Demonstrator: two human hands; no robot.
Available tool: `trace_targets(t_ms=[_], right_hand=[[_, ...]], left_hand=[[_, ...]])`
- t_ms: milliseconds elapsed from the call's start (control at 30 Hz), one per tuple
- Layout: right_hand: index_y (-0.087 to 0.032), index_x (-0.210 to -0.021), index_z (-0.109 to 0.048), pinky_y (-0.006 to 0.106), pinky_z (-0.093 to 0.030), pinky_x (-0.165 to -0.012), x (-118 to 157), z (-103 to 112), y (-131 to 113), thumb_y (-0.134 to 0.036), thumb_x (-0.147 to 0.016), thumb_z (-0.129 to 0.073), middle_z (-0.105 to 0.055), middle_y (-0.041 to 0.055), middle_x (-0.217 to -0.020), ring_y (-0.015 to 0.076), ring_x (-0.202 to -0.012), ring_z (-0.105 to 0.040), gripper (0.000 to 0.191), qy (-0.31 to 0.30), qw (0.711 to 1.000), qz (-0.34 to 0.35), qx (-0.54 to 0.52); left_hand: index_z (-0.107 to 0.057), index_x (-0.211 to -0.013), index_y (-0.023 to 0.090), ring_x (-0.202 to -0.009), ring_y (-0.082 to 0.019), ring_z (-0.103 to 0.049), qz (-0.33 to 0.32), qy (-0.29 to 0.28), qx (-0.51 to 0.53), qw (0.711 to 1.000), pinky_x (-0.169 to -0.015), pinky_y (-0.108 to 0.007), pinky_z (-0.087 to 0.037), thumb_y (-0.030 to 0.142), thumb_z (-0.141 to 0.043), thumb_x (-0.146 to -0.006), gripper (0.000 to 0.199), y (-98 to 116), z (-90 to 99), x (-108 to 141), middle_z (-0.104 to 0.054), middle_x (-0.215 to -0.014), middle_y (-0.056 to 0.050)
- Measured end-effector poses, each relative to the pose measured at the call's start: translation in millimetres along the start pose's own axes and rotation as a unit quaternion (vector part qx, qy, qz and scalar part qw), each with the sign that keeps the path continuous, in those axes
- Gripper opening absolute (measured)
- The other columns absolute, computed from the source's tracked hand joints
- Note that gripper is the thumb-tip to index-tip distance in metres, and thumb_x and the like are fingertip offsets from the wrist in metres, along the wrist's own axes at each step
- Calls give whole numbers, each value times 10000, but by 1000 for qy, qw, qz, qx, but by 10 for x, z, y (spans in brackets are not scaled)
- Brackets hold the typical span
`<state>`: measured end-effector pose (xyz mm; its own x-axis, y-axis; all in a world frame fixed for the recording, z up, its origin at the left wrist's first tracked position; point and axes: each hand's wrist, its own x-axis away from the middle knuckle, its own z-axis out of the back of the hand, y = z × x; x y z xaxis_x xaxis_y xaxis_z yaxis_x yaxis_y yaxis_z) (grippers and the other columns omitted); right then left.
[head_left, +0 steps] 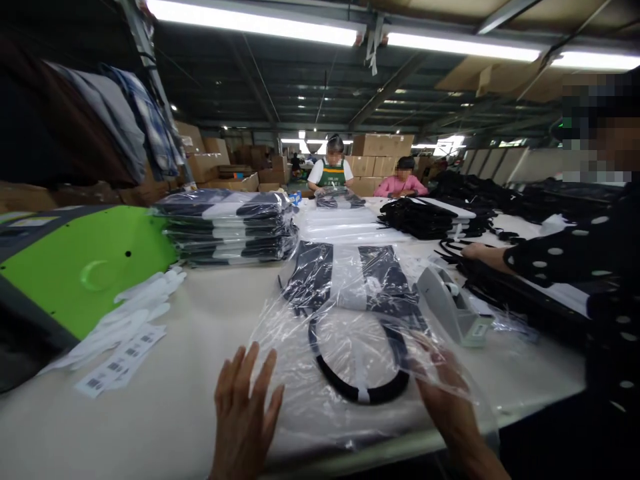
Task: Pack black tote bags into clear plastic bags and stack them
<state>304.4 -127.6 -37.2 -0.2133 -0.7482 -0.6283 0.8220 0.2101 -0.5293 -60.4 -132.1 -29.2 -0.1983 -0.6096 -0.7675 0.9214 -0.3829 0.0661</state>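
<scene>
A dark bag (390, 273) with a broad white band across its middle lies flat inside a clear plastic bag (295, 413) in front of me. Its black looped handle (385, 393) curves toward me, wrapped with a small white strip at the bottom. My left hand (246, 400) is open, fingers spread, by the left edge of the plastic and holding nothing. At the right of the handle, my right hand (443, 380) reaches under the clear film with its fingers stretched out. The film partly blurs those fingertips.
Wrapped bags (230, 230) are stacked at the left, beside a green machine (125, 253), white gloves (130, 320) and barcode labels (120, 360). A grey tape dispenser (450, 300) stands right. A co-worker's hand (480, 252) touches black bags. Two people sit or stand beyond the table.
</scene>
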Motion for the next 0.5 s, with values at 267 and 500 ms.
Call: trace_targets(t_ms=[267,500], right_hand=[[-178,-1319,-535,572,-449,-1045,829,450,820,-391,-919,-482,-511,160,-1425,369,-1276,-524,457,43,991,14,127],[-269,-1141,-680,509,-521,-1008,1285,533,997,-322,-891,-492,-572,65,-1400,335,-1314,-516,318,-19,987,39,157]], left_hand=[[-559,-1235,191,-1046,-213,-641,94,-134,-50,985,-916,-343,-527,192,-391,-958,324,-627,-35,127,-637,-1162,-87],[-546,-1013,258,-825,-122,-698,80,-98,23,992,-646,-197,-539,223,-369,-979,183,-643,195,500,-642,-983,3]])
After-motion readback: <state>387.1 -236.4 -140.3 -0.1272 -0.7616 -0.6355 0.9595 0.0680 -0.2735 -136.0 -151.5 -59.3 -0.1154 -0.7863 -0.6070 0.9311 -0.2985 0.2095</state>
